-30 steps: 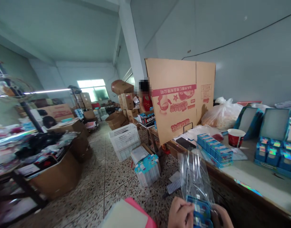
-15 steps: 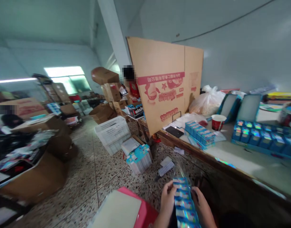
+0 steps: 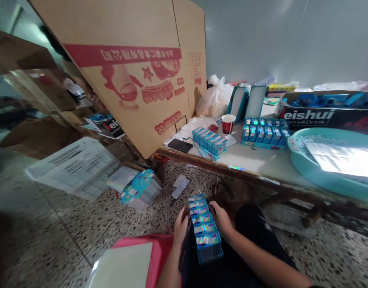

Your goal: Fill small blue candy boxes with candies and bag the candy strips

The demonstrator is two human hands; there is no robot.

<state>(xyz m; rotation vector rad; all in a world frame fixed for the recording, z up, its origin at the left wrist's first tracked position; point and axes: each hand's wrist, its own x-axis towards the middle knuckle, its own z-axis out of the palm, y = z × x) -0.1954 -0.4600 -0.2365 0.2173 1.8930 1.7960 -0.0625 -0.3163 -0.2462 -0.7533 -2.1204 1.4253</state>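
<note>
While the left hand and right hand stay out wide, each grip pressed against one side, the blue display tray sits over the lap, short of the surface's near edge. Steadying its row of cartons looks like the step in hand; any next move would call for even, level pressure.
</note>
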